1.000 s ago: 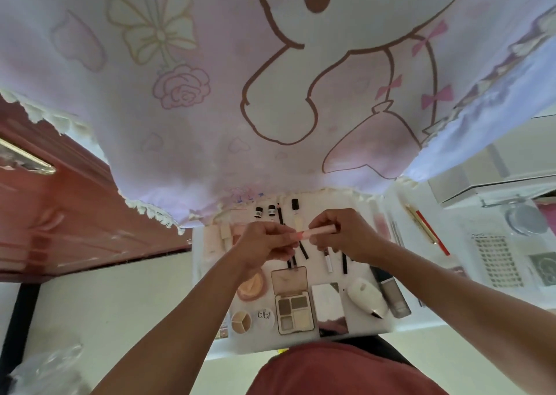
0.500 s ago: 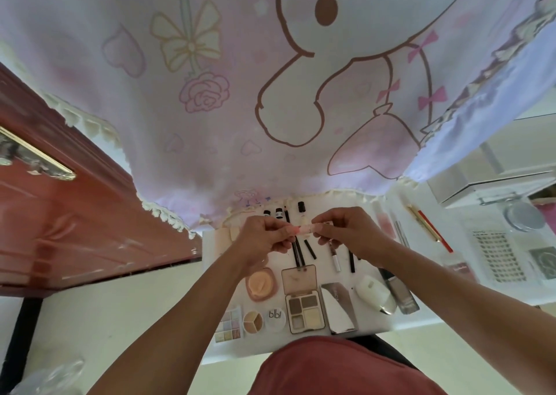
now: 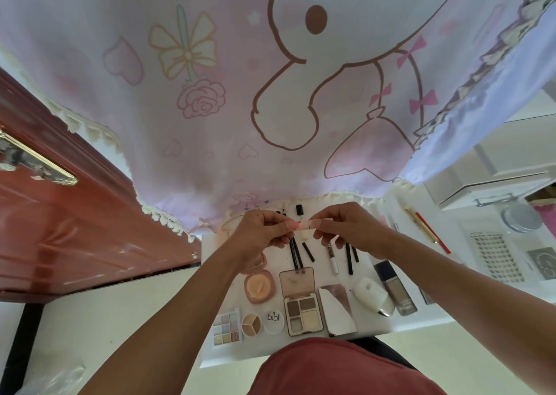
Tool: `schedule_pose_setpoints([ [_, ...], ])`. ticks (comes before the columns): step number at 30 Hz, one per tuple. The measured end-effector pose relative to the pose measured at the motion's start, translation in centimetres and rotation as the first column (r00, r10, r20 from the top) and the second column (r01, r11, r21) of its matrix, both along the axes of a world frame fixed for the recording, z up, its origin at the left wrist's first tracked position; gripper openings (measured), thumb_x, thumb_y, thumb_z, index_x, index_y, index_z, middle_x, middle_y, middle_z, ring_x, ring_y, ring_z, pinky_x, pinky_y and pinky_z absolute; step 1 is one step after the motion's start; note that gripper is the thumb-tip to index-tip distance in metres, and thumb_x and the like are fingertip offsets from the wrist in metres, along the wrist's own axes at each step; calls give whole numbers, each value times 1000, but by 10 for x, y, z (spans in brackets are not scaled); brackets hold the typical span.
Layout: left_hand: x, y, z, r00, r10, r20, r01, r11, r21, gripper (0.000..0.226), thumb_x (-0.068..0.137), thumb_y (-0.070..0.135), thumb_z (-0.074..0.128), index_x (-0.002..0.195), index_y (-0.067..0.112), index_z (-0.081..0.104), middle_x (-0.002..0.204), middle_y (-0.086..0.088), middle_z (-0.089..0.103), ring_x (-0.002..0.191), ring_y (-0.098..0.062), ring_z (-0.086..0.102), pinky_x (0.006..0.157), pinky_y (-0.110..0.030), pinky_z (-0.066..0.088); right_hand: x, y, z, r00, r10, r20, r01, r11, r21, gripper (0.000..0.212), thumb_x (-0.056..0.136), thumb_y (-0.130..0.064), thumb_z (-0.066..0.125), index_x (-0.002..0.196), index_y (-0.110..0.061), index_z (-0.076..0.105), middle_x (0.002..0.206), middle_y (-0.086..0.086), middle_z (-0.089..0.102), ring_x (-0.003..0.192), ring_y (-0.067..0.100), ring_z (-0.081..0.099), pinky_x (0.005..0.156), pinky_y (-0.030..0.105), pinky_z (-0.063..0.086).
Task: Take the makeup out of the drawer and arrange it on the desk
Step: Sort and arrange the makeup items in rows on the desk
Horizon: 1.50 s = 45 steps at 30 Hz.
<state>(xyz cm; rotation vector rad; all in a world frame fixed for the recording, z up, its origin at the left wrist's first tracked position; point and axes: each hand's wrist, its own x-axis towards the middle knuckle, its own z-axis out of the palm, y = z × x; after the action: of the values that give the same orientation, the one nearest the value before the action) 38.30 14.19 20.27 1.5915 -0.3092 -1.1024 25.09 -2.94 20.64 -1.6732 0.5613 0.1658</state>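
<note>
Slim pale-pink cosmetic tube (image 3: 314, 223): held level above the far part of the white desk (image 3: 210, 355), clear of the surface. The left end is pinched by the curled fingertips of the left hand (image 3: 260, 235); the right end is pinched between thumb and fingers of the right hand (image 3: 352, 233). Whether the cap is seated cannot be told.

Below the hands, thin black pencils (image 3: 296, 253) are laid lengthwise on the desk. Nearer the body, an open beige eyeshadow palette (image 3: 302, 304) is noted, with a round peach powder compact (image 3: 258, 286) to its left. To the right of the palette, a white oval device (image 3: 371, 298) lies just beside a rectangular grey foundation bottle with a dark cap (image 3: 395, 289).

A pink cartoon-print cloth (image 3: 270, 93) is hung behind the desk; a red-brown wooden panel (image 3: 75, 229) is seen at left.
</note>
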Motion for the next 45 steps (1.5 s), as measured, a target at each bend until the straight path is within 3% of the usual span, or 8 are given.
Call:
schedule_pose_setpoints([
  [5, -2, -4, -1, 999, -35, 40, 34, 999, 28, 9, 87, 7, 67, 92, 3, 74, 74, -13, 69, 61, -16, 59, 56, -23, 48, 0, -2, 1, 990, 128, 65, -110, 967, -228, 14, 93, -18, 65, 102, -10, 74, 72, -1, 72, 60, 5, 62, 55, 17, 46],
  [8, -4, -4, -2, 999, -43, 30, 42, 999, 30, 9, 88, 7, 66, 90, 3, 74, 73, -13, 69, 60, -17, 58, 55, -23, 47, -2, -4, 0, 979, 197, 50, -165, 916, -367, 14, 93, -23, 65, 99, -14, 74, 75, -1, 71, 66, 15, 65, 66, 33, 54],
  [16, -5, -3, -1, 995, -97, 38, 95, 995, 35, 12, 87, 6, 66, 91, -4, 72, 73, -15, 67, 57, -15, 56, 54, -22, 46, -5, 8, -1, 880, 442, -176, -428, 573, -699, 13, 103, -35, 40, 97, -26, 48, 63, -7, 50, 55, 10, 45, 55, 28, 35],
  [23, -5, -2, -1, 994, -108, -6, 109, 993, 52, 15, 90, 6, 63, 95, -6, 70, 70, -12, 65, 54, -14, 54, 52, -20, 45, -6, 8, 0, 862, 458, -217, -423, 414, -806, 25, 104, -43, 37, 98, -23, 50, 55, -6, 42, 48, 12, 38, 59, 34, 42],
  [29, -2, -2, -1, 993, -117, -17, 118, 992, 51, 16, 89, 6, 65, 95, -7, 70, 71, -14, 64, 53, -14, 53, 51, -21, 44, -5, 8, 0, 862, 473, -180, -401, 420, -814, 18, 103, -42, 39, 93, -30, 47, 52, -9, 39, 45, 9, 36, 55, 29, 36],
  [36, 0, -3, -1, 994, -112, 13, 111, 992, 51, 14, 87, 6, 67, 93, -5, 72, 73, -17, 66, 53, -13, 54, 51, -21, 44, -6, 4, -8, 881, 447, -157, -373, 450, -811, 36, 102, -48, 39, 122, -24, 57, 54, -8, 44, 50, 13, 45, 59, 31, 44],
  [41, 1, -3, 0, 996, -86, 31, 85, 996, 32, 15, 85, 6, 68, 93, -6, 72, 74, -17, 67, 55, -15, 54, 52, -22, 44, -8, 0, -11, 926, 363, -105, -317, 596, -738, 46, 94, -59, 48, 128, -28, 49, 64, -13, 55, 62, 6, 54, 65, 30, 47],
  [45, 2, -2, 0, 998, -64, 18, 63, 998, 10, 18, 83, 6, 70, 95, -7, 71, 76, -18, 68, 58, -16, 56, 52, -22, 45, -13, -4, -12, 952, 305, -28, -250, 724, -643, 22, 93, -53, 53, 104, -33, 52, 65, -8, 58, 59, 5, 53, 59, 28, 44],
])
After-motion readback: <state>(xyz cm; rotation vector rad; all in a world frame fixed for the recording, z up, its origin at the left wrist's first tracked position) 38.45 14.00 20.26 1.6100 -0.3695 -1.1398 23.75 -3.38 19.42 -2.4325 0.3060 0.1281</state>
